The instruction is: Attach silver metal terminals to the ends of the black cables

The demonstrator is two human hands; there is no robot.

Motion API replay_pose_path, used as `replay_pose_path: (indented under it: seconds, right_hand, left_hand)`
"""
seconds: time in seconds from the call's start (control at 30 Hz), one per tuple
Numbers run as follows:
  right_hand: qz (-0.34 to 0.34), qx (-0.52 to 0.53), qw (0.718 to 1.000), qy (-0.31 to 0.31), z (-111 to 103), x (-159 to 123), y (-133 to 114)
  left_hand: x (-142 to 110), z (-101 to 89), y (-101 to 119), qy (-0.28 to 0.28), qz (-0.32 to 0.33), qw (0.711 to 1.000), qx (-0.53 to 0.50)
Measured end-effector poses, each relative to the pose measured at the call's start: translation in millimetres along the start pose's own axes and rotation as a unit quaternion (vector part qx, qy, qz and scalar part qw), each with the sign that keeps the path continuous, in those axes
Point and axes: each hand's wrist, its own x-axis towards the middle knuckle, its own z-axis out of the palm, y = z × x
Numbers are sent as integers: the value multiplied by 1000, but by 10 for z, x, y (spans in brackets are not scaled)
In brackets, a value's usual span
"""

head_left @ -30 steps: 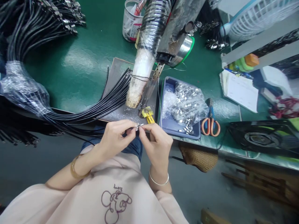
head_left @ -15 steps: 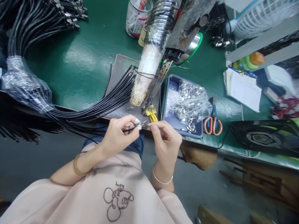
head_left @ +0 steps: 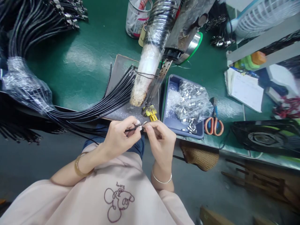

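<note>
My left hand (head_left: 123, 132) pinches a black cable (head_left: 130, 129) close to its bared end, with white coverings on the thumb and a fingertip. Facing it, my right hand (head_left: 160, 134) has thumb and forefinger closed at the thin strands of that end; whether they grip a strand or something smaller is hidden. Just beyond the fingers lies a yellow tool (head_left: 152, 113) below a metal rod. A bundle of black cables (head_left: 98, 109) runs in from the left across a grey board (head_left: 118, 70).
A blue tray (head_left: 165, 120) holds bagged small metal parts (head_left: 192, 100). Orange-handled scissors (head_left: 214, 125) lie beside it. A white-wrapped tube (head_left: 146, 68) hangs over the board. Further right are a notepad (head_left: 245, 89) and a black fan (head_left: 264, 137). A cup (head_left: 131, 18) stands at the back.
My right hand has moved left, closer to my left hand and the cable end. My left hand has barely moved.
</note>
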Motion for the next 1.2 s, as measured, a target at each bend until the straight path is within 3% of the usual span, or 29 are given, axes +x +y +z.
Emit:
replay_pose_path:
  seconds: [0.57, 0.93, 1.2]
  right_hand:
    - [-27, -29, 998, 51, -5, -27, -2]
    - [-46, -47, 997, 31, 23, -30, -24]
    - [-15, -21, 999, 27, 36, -52, 5]
  left_hand:
    - [-15, -11, 3, -23, -30, 999, -13]
    - [-23, -16, 16, -27, -44, 999, -6]
    - [4, -46, 38, -38, -58, 997, -39]
